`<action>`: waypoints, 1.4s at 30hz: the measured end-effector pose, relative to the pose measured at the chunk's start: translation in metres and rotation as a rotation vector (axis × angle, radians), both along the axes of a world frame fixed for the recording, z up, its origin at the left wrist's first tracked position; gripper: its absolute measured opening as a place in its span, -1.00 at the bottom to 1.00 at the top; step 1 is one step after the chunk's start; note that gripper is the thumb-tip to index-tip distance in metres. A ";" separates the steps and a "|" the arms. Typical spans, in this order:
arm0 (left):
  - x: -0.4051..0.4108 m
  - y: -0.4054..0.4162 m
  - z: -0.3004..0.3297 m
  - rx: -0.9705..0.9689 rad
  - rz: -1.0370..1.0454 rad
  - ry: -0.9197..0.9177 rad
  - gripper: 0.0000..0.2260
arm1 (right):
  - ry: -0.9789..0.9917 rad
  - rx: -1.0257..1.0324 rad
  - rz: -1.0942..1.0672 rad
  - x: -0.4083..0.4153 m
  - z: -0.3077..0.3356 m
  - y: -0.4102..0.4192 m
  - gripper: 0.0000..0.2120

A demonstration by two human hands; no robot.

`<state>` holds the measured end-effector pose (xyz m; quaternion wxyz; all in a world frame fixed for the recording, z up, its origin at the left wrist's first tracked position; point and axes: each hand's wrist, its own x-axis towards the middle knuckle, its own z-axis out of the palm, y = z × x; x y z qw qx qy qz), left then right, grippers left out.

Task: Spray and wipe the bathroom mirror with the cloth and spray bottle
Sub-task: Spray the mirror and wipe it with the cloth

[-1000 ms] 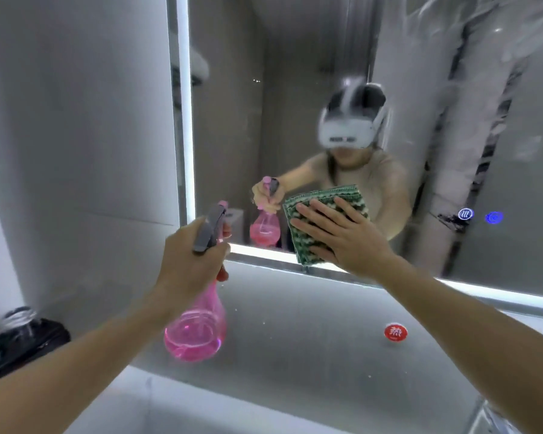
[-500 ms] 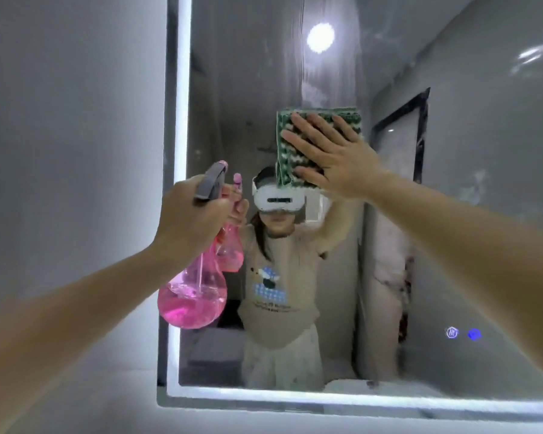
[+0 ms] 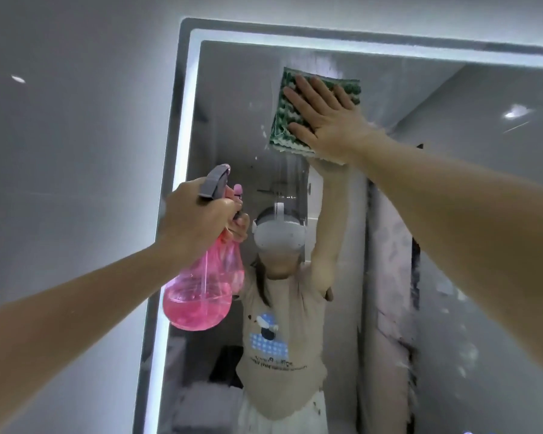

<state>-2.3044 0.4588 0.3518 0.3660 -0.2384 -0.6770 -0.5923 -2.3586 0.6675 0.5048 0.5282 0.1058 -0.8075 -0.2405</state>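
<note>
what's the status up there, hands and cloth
Left hand grips the pink spray bottle, off the glass. Right hand flat, pressing the green cloth near the mirror top edge. Nothing in the way.

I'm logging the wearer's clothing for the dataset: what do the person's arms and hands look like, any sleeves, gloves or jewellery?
Both forearms are bare: no sleeves in view. The left hand and right hand wear no gloves, rings or watch that can be seen.

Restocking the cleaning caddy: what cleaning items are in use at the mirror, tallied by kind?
Pink spray bottle, held by the left hand: 1
Green cloth, pressed flat on the mirror by the right hand: 1
Total: 2
</note>
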 end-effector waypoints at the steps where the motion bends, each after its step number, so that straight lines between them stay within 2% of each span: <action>1: 0.004 0.002 0.001 0.013 -0.023 -0.011 -0.79 | 0.007 -0.002 0.002 -0.001 -0.003 0.000 -0.45; 7: 0.018 0.012 -0.006 0.017 -0.022 -0.021 -0.82 | 0.014 0.004 0.033 -0.003 -0.047 0.003 -0.44; 14: 0.010 0.010 -0.053 -0.016 0.114 -0.003 -0.88 | 0.008 0.111 0.064 -0.009 -0.153 0.014 -0.44; 17: 0.008 0.010 -0.085 0.003 0.117 -0.058 -0.83 | 0.081 0.153 0.161 -0.016 -0.210 0.016 -0.45; 20: 0.006 0.008 -0.121 -0.006 0.117 -0.110 -0.92 | 0.081 0.179 0.179 -0.020 -0.270 0.013 -0.45; 28: 0.011 0.000 -0.240 -0.036 0.131 -0.263 -0.87 | -0.047 0.228 0.207 -0.017 -0.409 0.004 -0.46; 33: 0.011 -0.001 -0.302 -0.058 0.111 -0.313 -0.97 | -0.061 0.277 0.211 -0.016 -0.476 -0.001 -0.48; 37: 0.005 -0.004 -0.329 -0.060 0.119 -0.386 -0.95 | -0.057 0.280 0.230 -0.015 -0.501 -0.004 -0.49; 42: -0.001 -0.002 -0.311 -0.029 0.064 -0.343 -0.98 | -0.057 0.399 0.272 -0.018 -0.472 0.003 -0.47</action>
